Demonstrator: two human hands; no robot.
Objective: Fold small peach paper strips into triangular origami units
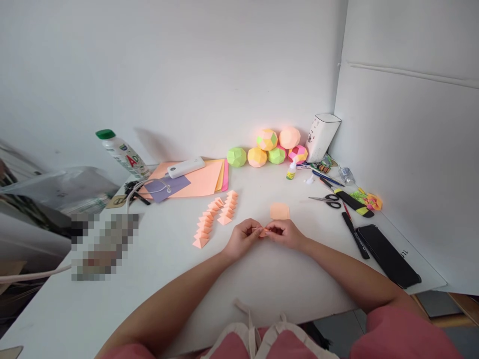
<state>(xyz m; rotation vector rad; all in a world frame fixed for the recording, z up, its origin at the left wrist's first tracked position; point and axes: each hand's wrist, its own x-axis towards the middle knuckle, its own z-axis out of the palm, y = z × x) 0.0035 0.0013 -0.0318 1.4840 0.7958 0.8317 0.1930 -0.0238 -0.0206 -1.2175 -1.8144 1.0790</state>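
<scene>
Between my two hands is a small piece of peach paper (263, 233), partly hidden by the fingers. My left hand (245, 238) pinches its left side, thumb on top. On the opposite side, the fingers of my right hand (286, 234) are closed on the same piece. Just behind the hands lies a peach paper square (280, 211), flat on the table. To the left stand two rows of folded peach paper pieces, a longer row (205, 225) and a shorter row (228, 207), overlapping one another like scales.
Faceted paper balls (258, 156) are piled by the wall. A glue bottle (291, 170), scissors (326, 200), a utility knife (352, 201), a pen (355, 235) and a black phone (389, 255) lie right. Coloured sheets (194, 183), a power bank (186, 167) and a white bottle (125, 155) are left.
</scene>
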